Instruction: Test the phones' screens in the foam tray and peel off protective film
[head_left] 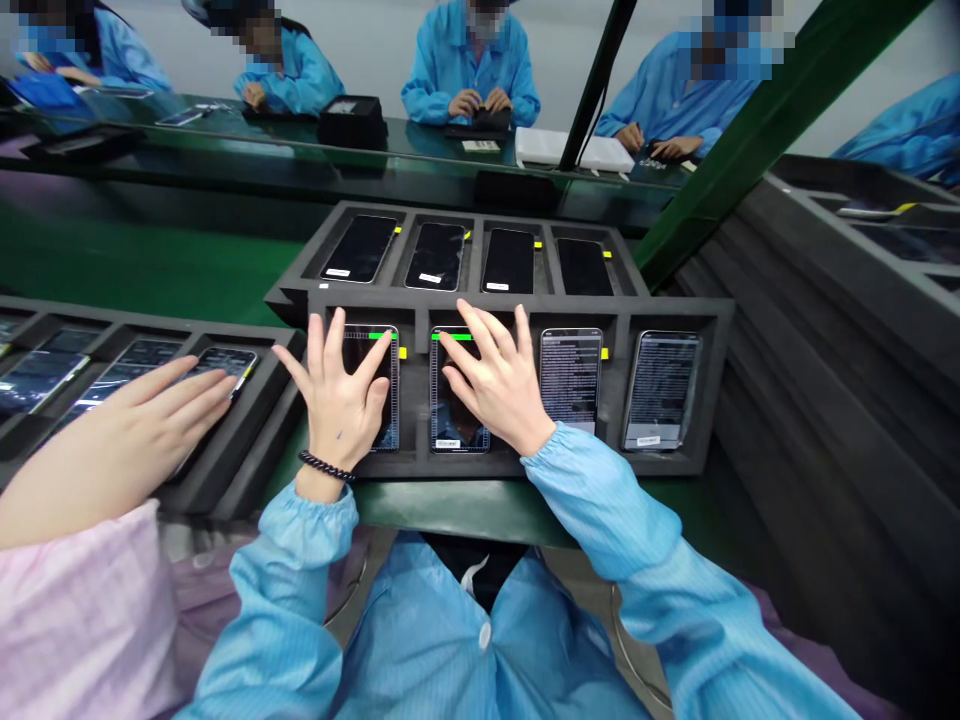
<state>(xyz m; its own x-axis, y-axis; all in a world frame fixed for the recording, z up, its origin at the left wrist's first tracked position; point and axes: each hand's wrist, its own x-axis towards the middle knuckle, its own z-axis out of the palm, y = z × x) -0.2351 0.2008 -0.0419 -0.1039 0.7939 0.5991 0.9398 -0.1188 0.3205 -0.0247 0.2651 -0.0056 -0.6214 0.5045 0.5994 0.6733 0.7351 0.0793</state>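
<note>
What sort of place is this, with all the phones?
It looks like a phone factory or testing workshop. Phones sit in rows in dark trays, and several people in similar blue jackets are working nearby.

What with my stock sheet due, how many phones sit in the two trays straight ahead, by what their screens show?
Phones with a green bar: 2
Phones showing text: 2
Phones with wholly dark screens: 4
Total: 8

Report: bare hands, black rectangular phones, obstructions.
Left hand spread over black foam tray's leftmost phone, right hand over second phone. Both phones seated, green bars showing. Co-worker's bare hand left, apart; no visible obstruction.
</note>
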